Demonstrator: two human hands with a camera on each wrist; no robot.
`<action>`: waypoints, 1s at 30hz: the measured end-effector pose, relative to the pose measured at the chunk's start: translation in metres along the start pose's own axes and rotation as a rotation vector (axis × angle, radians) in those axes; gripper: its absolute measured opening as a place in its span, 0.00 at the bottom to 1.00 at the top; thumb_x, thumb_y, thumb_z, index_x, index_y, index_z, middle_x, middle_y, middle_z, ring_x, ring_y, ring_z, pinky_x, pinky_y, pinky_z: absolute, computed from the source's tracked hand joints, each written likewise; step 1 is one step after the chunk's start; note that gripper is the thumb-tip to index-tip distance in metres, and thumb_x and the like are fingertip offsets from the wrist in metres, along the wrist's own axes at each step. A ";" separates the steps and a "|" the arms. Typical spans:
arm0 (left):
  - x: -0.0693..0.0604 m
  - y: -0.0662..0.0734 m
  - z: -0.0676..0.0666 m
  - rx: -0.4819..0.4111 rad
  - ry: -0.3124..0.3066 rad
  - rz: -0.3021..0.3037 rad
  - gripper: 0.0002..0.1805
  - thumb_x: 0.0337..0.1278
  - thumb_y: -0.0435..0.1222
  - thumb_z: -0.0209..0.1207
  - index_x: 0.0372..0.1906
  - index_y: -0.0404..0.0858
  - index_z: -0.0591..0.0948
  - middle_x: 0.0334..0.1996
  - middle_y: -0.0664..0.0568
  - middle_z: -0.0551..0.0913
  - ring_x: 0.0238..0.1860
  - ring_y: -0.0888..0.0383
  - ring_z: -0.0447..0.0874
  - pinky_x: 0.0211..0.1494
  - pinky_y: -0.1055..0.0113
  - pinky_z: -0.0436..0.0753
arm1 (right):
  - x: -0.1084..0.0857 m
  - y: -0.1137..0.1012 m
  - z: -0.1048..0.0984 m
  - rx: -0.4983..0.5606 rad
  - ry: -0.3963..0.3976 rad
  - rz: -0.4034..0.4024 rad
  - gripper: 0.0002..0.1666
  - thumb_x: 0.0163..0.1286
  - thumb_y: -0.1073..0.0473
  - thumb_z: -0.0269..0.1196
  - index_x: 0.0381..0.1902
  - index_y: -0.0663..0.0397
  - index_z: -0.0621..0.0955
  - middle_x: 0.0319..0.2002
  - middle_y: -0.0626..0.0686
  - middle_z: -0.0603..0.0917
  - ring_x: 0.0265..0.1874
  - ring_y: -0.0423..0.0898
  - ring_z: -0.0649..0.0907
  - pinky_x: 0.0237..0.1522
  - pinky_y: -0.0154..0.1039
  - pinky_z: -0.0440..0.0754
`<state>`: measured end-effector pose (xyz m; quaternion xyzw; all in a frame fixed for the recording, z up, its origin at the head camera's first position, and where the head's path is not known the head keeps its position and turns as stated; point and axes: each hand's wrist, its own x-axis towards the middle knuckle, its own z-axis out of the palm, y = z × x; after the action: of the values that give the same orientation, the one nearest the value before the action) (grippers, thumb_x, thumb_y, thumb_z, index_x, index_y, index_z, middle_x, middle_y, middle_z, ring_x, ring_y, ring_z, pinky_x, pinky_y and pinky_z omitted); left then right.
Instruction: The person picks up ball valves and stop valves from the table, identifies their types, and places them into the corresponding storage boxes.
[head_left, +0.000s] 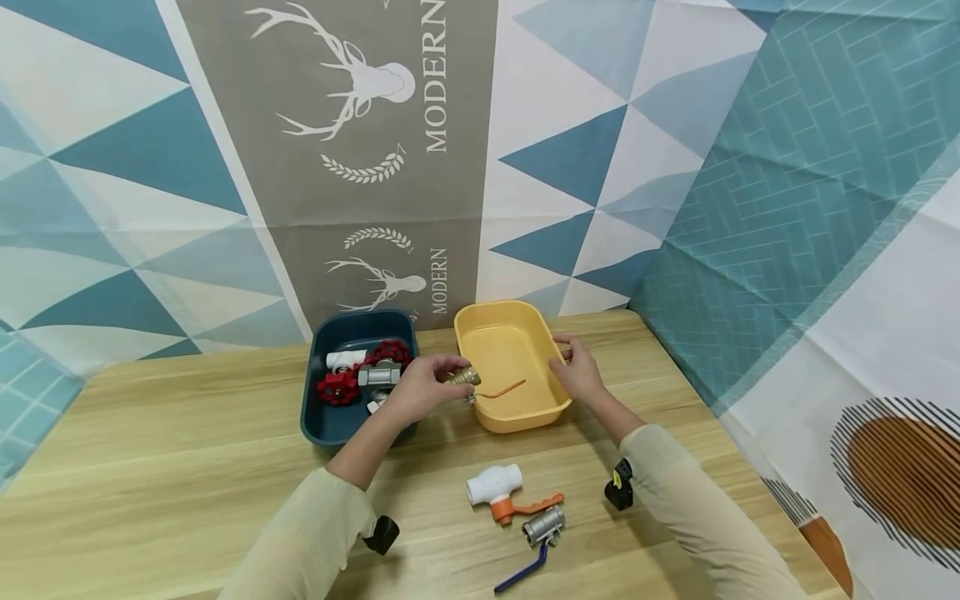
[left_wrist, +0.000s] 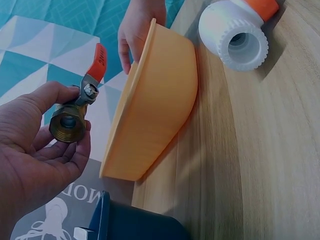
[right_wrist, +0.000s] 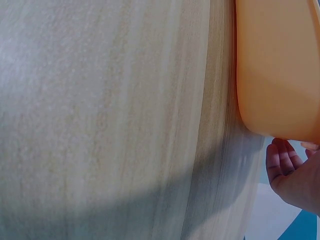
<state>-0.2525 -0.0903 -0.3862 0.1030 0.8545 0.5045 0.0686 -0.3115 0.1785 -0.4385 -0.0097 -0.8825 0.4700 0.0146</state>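
Note:
In the head view my left hand (head_left: pixel 422 387) holds a brass ball valve (head_left: pixel 463 377) above the left rim of the yellow tray (head_left: pixel 517 422). Its orange lever (head_left: pixel 512 389) points right, over the tray's inside. The left wrist view shows the valve's threaded open end, with thumb and fingers pinching the body. At the tray's right side, my right hand (head_left: pixel 581 372) grips the rim, thumb at the edge and fingers against the outer wall. That wall hides part of the fingers in the right wrist view.
Left of the yellow tray stands a dark blue tray (head_left: pixel 318 429) with several valves, some with red handwheels (head_left: pixel 339 388). Nearer on the wooden table lie a white plastic valve (head_left: pixel 495 483) with an orange lever and a silver valve (head_left: pixel 545 525) with a blue lever. Patterned cloth hangs behind.

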 end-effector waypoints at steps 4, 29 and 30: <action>0.001 0.001 0.000 -0.002 0.003 0.005 0.19 0.49 0.38 0.66 0.49 0.39 0.81 0.44 0.48 0.82 0.41 0.55 0.77 0.41 0.70 0.79 | -0.001 -0.002 0.000 0.002 -0.005 -0.009 0.27 0.67 0.63 0.55 0.64 0.56 0.66 0.46 0.64 0.77 0.39 0.51 0.78 0.33 0.35 0.80; 0.016 0.006 0.013 0.015 0.030 0.016 0.19 0.48 0.38 0.66 0.48 0.40 0.81 0.44 0.50 0.82 0.42 0.56 0.77 0.46 0.66 0.79 | -0.002 0.000 -0.004 0.004 -0.024 0.003 0.28 0.68 0.62 0.54 0.66 0.55 0.65 0.48 0.65 0.76 0.38 0.52 0.79 0.32 0.36 0.82; 0.017 0.006 0.014 0.016 0.031 0.015 0.19 0.48 0.38 0.66 0.48 0.40 0.81 0.44 0.50 0.82 0.42 0.56 0.77 0.45 0.67 0.79 | -0.002 0.000 -0.004 0.003 -0.024 0.000 0.28 0.68 0.62 0.54 0.66 0.55 0.65 0.48 0.65 0.76 0.38 0.52 0.79 0.32 0.36 0.82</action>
<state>-0.2654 -0.0717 -0.3876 0.1022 0.8585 0.4999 0.0506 -0.3094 0.1812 -0.4364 -0.0039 -0.8818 0.4716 0.0043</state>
